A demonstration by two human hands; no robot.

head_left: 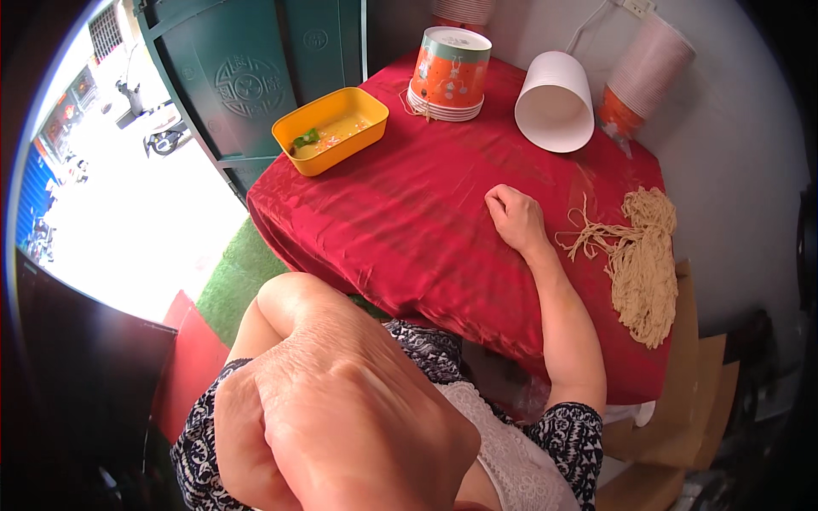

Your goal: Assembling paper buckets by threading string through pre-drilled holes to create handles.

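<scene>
My left hand (349,434) is raised very close to the camera, its arm bent at the elbow. The back of the hand fills the lower middle of the view and its fingers are hidden. On the red tablecloth (409,196) rests my right hand (516,220), curled into a loose fist with nothing seen in it. To its right lies a bundle of beige string (643,272), its loose strands trailing toward my right forearm. A white paper bucket (554,98) lies on its side beyond the right hand, mouth toward me.
A yellow plastic tub (345,155) with green scraps and small bits stands at the table's far left. An upside-down stack of orange printed buckets (447,77) is at the back. More stacked buckets (648,72) lean by the wall. Below right is a cardboard box (673,409).
</scene>
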